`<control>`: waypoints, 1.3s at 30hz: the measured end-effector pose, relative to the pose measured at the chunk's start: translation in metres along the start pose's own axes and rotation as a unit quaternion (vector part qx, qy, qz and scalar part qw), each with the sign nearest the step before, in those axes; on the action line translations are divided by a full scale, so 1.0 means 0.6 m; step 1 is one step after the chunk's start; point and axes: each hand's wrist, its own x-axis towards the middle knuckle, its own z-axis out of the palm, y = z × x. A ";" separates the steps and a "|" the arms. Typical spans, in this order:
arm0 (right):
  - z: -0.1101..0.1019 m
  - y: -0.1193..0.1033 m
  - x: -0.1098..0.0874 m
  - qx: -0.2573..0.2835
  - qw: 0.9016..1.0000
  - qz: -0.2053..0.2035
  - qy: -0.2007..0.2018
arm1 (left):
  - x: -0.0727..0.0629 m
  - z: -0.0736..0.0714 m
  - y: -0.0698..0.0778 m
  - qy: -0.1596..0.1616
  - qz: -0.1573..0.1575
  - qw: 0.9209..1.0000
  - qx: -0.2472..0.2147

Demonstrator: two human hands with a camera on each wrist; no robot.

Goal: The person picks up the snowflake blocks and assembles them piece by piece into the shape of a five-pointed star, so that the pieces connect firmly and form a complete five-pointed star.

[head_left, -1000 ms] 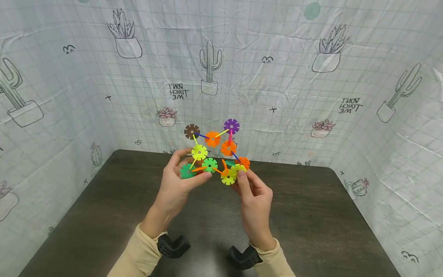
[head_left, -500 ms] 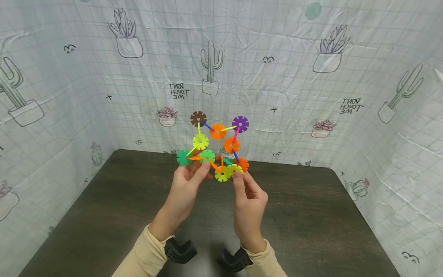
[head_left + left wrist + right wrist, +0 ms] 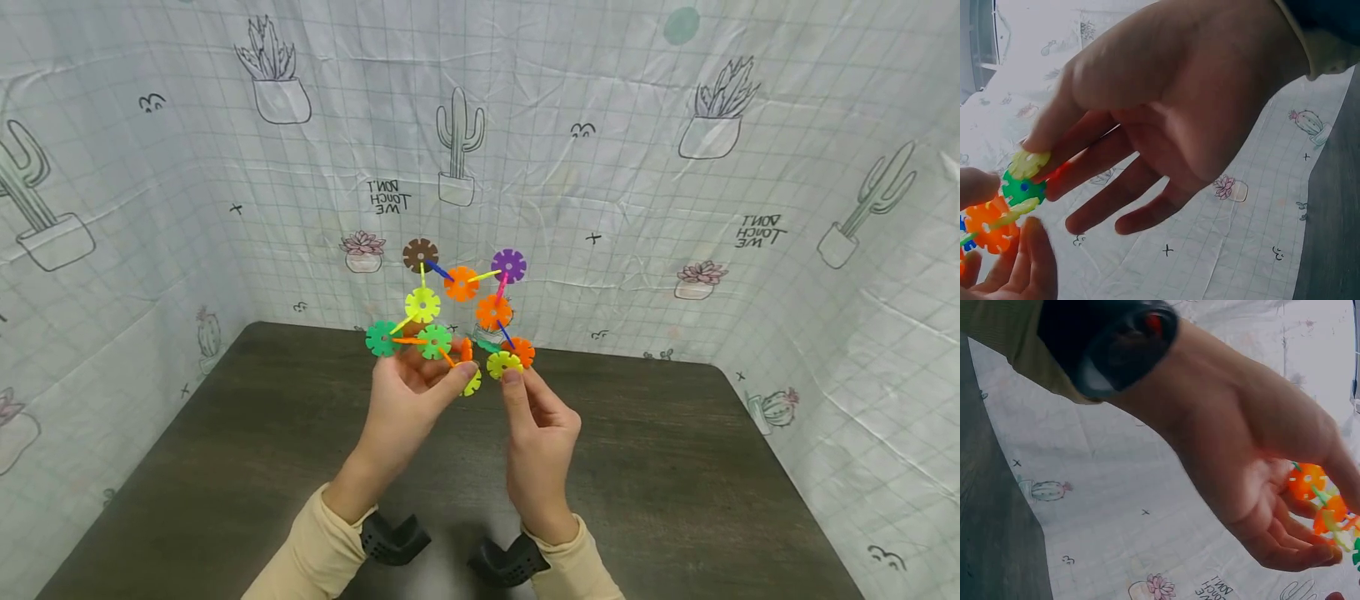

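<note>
Several notched plastic discs are slotted together into a looping chain held above the table. My left hand [image 3: 405, 408] pinches a yellow disc [image 3: 471, 382] at the chain's lower middle, the thumb covering part of it. Beside it, my right hand [image 3: 543, 442] pinches another yellow disc [image 3: 504, 364] between thumb and fingers. A narrow gap shows between these two discs. Farther up stand a brown disc [image 3: 421, 255], a purple disc [image 3: 508, 266] and an orange disc [image 3: 461, 284]. Two green discs, one of them a light green disc [image 3: 433, 342], lie over my left fingers.
Below the hands spreads a dark wooden table [image 3: 660, 467]. A pale grid-patterned cloth [image 3: 600, 183] printed with cacti hangs behind and on both sides. Black camera mounts [image 3: 393, 539] sit on both wrists.
My left hand's thumb has shifted from the light green disc to the lower yellow disc. The chain's left part has risen, and a gap has opened between the two lower yellow discs.
</note>
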 end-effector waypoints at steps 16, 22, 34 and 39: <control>-0.008 -0.010 0.027 0.055 0.998 0.010 -0.018 | 0.004 -0.008 0.009 -0.121 -0.023 0.992 -0.003; -0.014 -0.014 0.041 0.028 0.999 0.022 -0.018 | 0.002 -0.008 0.008 -0.128 -0.025 0.991 0.002; -0.012 -0.012 0.046 -0.003 0.999 0.018 -0.048 | 0.002 -0.005 0.012 -0.120 -0.023 0.992 0.018; -0.013 -0.014 0.047 -0.030 0.997 0.003 -0.066 | 0.004 -0.008 0.012 -0.119 -0.030 0.992 0.016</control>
